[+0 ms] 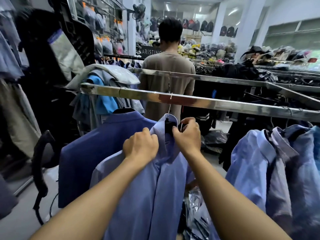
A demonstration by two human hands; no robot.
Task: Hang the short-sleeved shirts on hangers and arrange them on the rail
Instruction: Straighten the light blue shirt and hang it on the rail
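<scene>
Light blue shirt (161,179) hanging from rail (207,102), left hand (140,144) gripping its collar, right hand (187,134) seemingly pinching the hanger (170,126)

Only one readable bit: "ARISTINO" in pale capitals on a dark sign (151,52), far back, with the last letter partly cut off behind the person in the tan tee (168,70). Orange tags (118,22) on the bagged stuff at the back wall, way too blurry to read.
</scene>
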